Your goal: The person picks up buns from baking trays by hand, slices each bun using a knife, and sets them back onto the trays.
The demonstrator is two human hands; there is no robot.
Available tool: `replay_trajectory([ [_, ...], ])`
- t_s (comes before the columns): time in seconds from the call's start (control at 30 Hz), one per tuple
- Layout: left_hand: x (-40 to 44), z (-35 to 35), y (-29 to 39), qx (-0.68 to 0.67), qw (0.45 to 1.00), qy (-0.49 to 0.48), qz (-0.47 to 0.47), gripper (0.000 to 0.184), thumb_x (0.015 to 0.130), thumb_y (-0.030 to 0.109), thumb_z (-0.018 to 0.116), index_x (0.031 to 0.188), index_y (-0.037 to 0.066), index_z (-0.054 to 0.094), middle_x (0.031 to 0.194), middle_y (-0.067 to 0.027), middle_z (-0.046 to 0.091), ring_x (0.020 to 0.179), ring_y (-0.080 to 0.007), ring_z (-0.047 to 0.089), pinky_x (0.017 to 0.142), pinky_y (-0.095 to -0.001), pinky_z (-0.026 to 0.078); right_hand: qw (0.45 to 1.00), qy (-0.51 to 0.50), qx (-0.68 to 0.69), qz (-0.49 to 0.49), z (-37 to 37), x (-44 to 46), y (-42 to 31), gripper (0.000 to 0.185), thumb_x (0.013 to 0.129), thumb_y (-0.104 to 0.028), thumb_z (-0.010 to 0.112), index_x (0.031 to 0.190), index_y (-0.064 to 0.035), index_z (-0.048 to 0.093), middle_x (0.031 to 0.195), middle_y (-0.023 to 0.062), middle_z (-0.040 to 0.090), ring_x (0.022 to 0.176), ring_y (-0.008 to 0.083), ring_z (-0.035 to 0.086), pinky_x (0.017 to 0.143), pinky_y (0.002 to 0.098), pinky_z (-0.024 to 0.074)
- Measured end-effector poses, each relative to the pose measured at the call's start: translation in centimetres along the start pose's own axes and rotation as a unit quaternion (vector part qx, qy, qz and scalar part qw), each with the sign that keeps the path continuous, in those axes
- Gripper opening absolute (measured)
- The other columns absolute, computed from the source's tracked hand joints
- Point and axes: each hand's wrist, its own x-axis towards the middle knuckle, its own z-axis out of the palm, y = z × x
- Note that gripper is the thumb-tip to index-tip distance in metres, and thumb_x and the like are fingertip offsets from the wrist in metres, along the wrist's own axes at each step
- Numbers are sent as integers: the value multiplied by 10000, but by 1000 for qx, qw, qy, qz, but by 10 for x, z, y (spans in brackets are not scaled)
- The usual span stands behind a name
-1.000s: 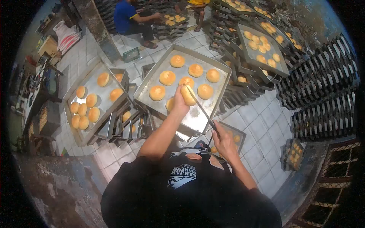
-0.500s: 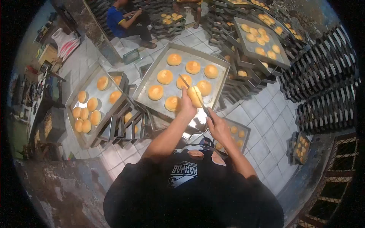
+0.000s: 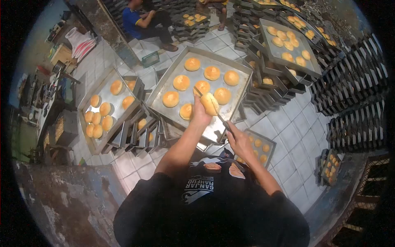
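My left hand grips a round golden bun above the near part of a square metal tray. A long knife is in my right hand, its blade running up across the bun, with the tip showing beyond it. I cannot tell how deep the blade sits in the bun. Several browned buns lie spaced out on the tray, and the one behind my left hand is partly covered.
To the left, another tray of buns tops a stack. Stacked trays with buns stand at the back right. A small bun tray lies beyond my right hand. A person in a blue shirt sits at the back.
My right hand has moved slightly down and right, drawing the knife back a little along the bun. The bun has turned slightly in my left hand. The whole view has shifted slightly.
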Motion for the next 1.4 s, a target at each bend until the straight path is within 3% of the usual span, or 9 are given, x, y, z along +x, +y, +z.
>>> replay_trajectory([
  [0.27,-11,-9,-33,47,999,6,12,673,1055,652,307,1346,108,575,1317,-75,640,1238,-256,601,1070,-462,467,1000,-10,24,-3,5,8,27,450,983,-185,602,1408,-43,559,973,308,680,891,484,669,781,508,531],
  [0.5,-20,0,-9,32,997,75,-4,680,1057,654,287,1382,121,557,1348,-77,627,1259,-280,591,1097,-488,445,998,-27,56,-29,-32,-24,24,438,1004,-213,594,1400,-27,573,1017,311,688,952,473,679,826,475,538],
  [0.57,-23,-4,-9,22,997,69,-20,676,1058,649,289,1400,122,539,1349,-77,626,1259,-276,592,1088,-489,454,988,-111,61,93,-43,-32,22,448,1005,-221,599,1408,-28,564,1008,317,689,954,472,686,824,472,539],
  [0.77,-35,-6,-19,19,996,84,3,638,1066,630,291,1369,130,546,1333,-70,634,1242,-262,603,1067,-481,473,993,-40,110,-5,25,2,42,443,1001,-208,594,1411,-46,557,907,307,689,870,467,701,772,469,542],
  [0.93,-23,-11,-8,60,995,82,-21,643,1065,634,290,1361,122,543,1314,-75,644,1228,-264,613,1051,-491,489,990,-43,123,46,31,3,21,458,998,-215,601,1421,-50,545,885,306,675,847,440,700,779,453,541],
  [1.2,-23,-21,5,113,988,66,-79,645,1067,608,346,1351,58,527,1291,-125,639,1168,-280,654,1021,-524,516,931,-64,222,281,-48,-76,-3,450,972,-218,668,1382,-38,626,878,11,686,747,117,608,635,267,486],
  [1.3,-16,-37,10,251,959,78,-109,595,1084,544,379,1304,25,570,1224,-142,661,1118,-292,674,995,-479,524,899,28,254,355,-64,-99,-20,461,983,-185,631,1430,-74,593,724,-55,555,553,30,416,484,215,281],
  [1.37,2,-64,13,625,765,-102,115,578,1068,517,429,1253,5,625,1193,-200,683,1091,-335,684,968,-432,521,891,94,298,329,-50,-107,-14,460,987,-192,624,1425,-56,589,713,-62,534,521,27,402,460,209,268],
  [1.4,2,-61,23,624,766,-107,112,578,1068,517,429,1253,5,625,1193,-200,683,1091,-335,684,968,-432,521,889,117,294,330,-43,-106,-20,455,989,-200,623,1421,-60,593,711,-63,530,514,27,388,455,208,263],
])
